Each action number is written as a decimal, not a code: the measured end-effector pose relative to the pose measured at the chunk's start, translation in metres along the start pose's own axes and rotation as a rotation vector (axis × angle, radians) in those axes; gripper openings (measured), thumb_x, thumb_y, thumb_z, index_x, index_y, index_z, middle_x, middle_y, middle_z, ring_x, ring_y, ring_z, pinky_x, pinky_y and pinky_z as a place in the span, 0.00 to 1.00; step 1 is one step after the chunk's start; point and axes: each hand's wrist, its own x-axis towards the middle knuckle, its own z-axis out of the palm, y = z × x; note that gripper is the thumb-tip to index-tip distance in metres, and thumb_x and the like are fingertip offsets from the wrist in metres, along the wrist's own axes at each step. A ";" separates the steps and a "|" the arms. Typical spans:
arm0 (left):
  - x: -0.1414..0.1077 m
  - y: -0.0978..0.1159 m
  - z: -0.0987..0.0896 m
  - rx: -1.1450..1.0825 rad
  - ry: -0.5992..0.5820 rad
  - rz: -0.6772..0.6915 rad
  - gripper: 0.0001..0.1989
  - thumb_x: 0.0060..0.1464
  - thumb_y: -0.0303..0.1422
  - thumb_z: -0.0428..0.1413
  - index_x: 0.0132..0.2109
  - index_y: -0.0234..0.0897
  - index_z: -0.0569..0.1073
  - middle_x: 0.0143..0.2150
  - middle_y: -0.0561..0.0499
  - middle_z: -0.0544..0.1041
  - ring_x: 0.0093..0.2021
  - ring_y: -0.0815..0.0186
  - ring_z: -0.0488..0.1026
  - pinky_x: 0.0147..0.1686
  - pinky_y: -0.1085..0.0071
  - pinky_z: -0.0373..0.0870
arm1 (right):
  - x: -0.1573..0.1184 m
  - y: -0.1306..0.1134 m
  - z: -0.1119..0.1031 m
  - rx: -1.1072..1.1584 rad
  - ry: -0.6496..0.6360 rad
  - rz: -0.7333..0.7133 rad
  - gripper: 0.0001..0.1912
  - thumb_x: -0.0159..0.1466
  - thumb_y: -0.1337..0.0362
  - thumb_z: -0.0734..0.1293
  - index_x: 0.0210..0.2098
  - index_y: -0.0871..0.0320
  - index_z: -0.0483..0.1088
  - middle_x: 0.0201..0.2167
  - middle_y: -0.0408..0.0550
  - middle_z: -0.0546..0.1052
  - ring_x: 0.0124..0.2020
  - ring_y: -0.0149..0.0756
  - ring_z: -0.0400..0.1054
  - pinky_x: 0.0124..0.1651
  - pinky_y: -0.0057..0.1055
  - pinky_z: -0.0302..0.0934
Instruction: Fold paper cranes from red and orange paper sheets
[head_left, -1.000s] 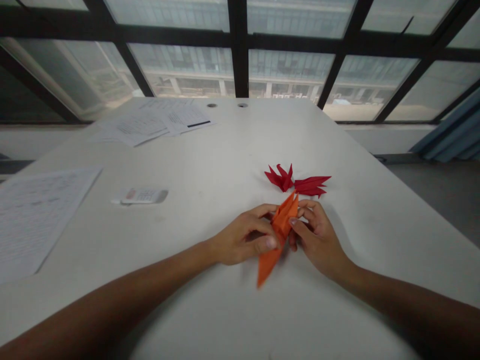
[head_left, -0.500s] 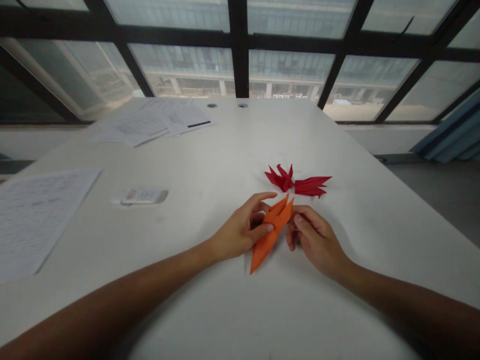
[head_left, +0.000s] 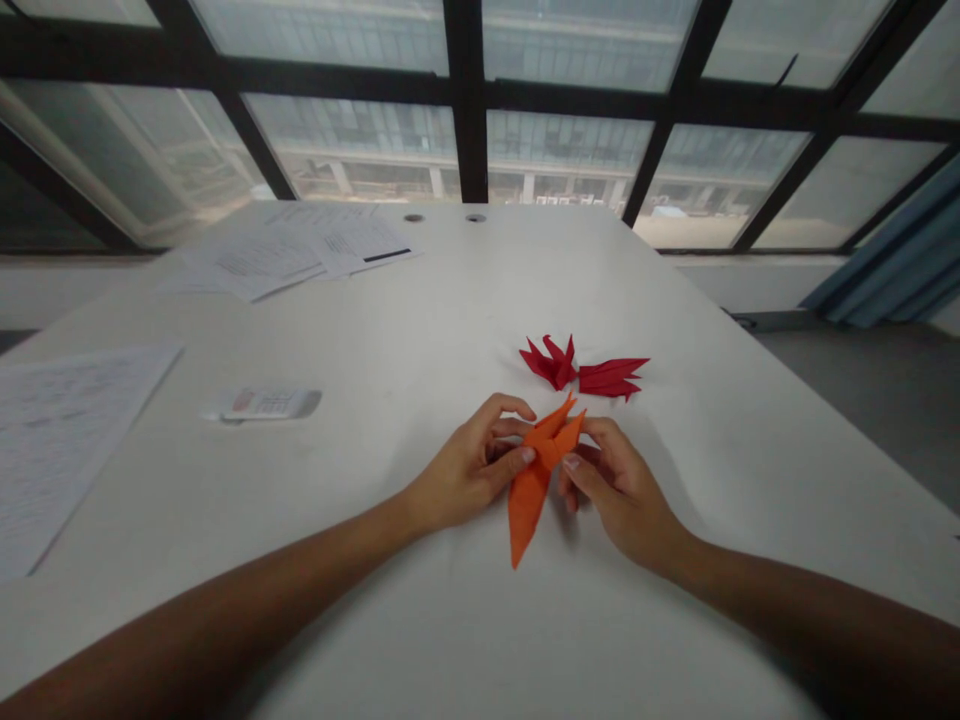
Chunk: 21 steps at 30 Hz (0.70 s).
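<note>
An orange folded-paper piece (head_left: 531,495), long and pointed at its near end and split into narrow tips at its far end, is held just above the white table. My left hand (head_left: 480,462) is closed on its left side, thumb on top and fingers behind. At the right, my right hand (head_left: 619,482) pinches the paper near the split tips; some of its fingers are hidden behind. Just beyond the hands lie two red folded-paper pieces: a spiky one (head_left: 553,365) and a longer one with split points (head_left: 611,378), close together.
On the white table (head_left: 450,310), a small white packet (head_left: 266,403) lies left of my hands. Printed sheets (head_left: 277,250) overlap at the far left, and another sheet (head_left: 67,430) lies at the left edge. Windows (head_left: 570,155) stand behind the table, a blue curtain (head_left: 885,265) at the right.
The orange paper has turned so its near point aims more straight toward me, and its far tips have spread apart. My right thumb has moved onto the paper. The view has shifted slightly.
</note>
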 end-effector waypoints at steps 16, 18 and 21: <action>-0.002 0.008 0.000 0.460 0.093 0.095 0.14 0.60 0.26 0.59 0.52 0.40 0.78 0.72 0.42 0.61 0.44 0.67 0.81 0.43 0.70 0.82 | 0.003 -0.001 0.001 -0.087 0.013 -0.046 0.20 0.66 0.67 0.69 0.56 0.45 0.73 0.59 0.49 0.68 0.38 0.32 0.68 0.36 0.30 0.70; -0.003 0.006 0.000 0.524 0.116 0.079 0.18 0.60 0.28 0.59 0.57 0.42 0.77 0.72 0.42 0.61 0.44 0.67 0.81 0.43 0.69 0.82 | 0.003 0.001 0.000 -0.095 0.027 -0.044 0.23 0.64 0.68 0.70 0.58 0.45 0.72 0.58 0.48 0.68 0.35 0.30 0.67 0.36 0.30 0.69; -0.003 0.004 -0.001 0.606 0.155 0.151 0.15 0.62 0.29 0.59 0.54 0.40 0.78 0.71 0.42 0.65 0.51 0.61 0.80 0.44 0.67 0.82 | 0.002 0.003 0.000 -0.149 0.054 -0.040 0.24 0.64 0.68 0.70 0.58 0.45 0.70 0.54 0.47 0.69 0.34 0.30 0.65 0.36 0.30 0.67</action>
